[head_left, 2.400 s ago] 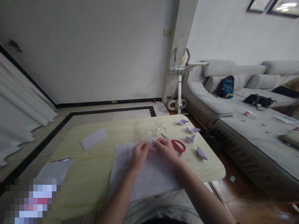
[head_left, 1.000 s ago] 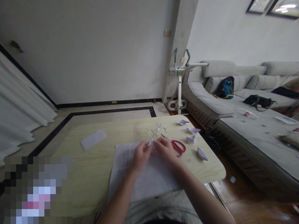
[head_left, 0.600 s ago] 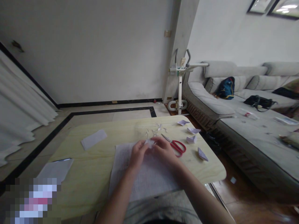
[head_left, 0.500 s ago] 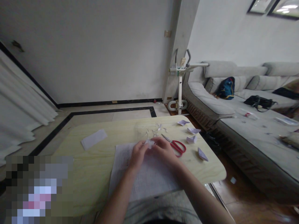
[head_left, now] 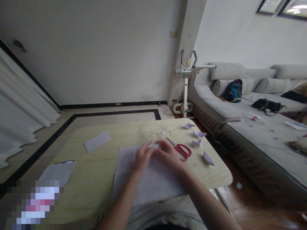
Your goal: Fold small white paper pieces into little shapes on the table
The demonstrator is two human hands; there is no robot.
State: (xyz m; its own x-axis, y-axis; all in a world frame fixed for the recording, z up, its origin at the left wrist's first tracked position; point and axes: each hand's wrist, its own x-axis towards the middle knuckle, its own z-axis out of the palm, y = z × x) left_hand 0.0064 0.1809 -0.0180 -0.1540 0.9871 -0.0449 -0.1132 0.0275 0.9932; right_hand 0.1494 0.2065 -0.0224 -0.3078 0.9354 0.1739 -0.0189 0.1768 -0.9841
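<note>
Between the fingertips of my left hand [head_left: 143, 155] and my right hand [head_left: 167, 152] is a small piece of white paper [head_left: 153, 145], partly hidden by the fingers. Both hands are closed on it, above the far edge of a large printed sheet [head_left: 153, 182]. Red-handled scissors [head_left: 183, 151] lie just right of my right hand, blades pointing away to the left. Thin paper scraps [head_left: 159, 135] are scattered beyond my fingertips. Several folded paper boats, such as the nearest paper boat [head_left: 208, 158], stand along the table's right side.
The pale wooden table [head_left: 96, 179] has rounded corners. A folded white paper [head_left: 97, 142] lies on its left part, and a pen [head_left: 64, 162] rests on more paper [head_left: 57, 172] nearer me. A grey sofa [head_left: 254, 140] stands to the right, exercise equipment [head_left: 185, 92] behind.
My hands stay almost in place, still on the small paper. The view has shifted slightly, and the pen and paper at the left now show from behind the blurred patch.
</note>
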